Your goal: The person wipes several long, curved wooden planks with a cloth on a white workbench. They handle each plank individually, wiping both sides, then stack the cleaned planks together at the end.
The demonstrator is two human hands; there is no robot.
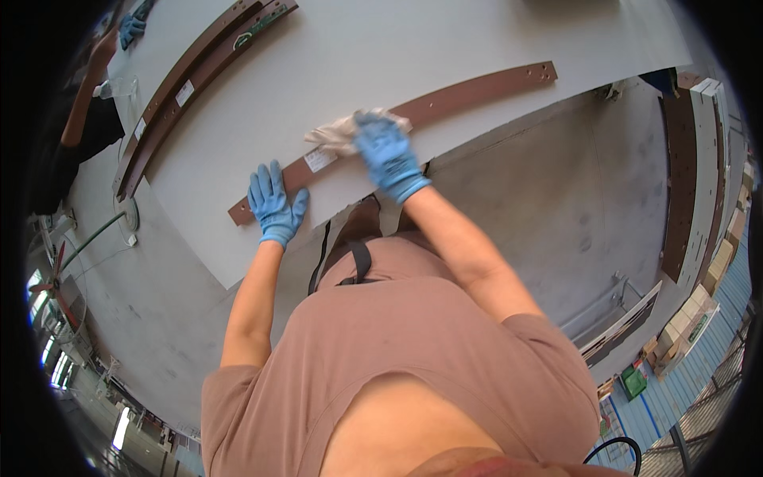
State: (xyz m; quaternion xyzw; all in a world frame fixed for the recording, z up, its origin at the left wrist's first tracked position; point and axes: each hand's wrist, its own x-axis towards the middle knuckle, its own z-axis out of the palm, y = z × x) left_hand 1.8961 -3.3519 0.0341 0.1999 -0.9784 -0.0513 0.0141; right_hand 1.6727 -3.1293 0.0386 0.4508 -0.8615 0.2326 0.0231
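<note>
My right hand (388, 155) grips a crumpled cloth (332, 133) against the brown board (475, 94) along the table's (262, 103) near side; my left hand (274, 203), fingers spread, grasping nothing, rests toward its left end. Between them: white label (319, 160), print illegible.

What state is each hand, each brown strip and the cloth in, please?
Left hand: gloved, fingers spread, across the strip's left end
Right hand: gloved, on the cloth; grip unclear
Cloth: crumpled, over the strip
Nearest brown strip: lying on the table, labelled
Two farther strips: side by side, labelled
</note>
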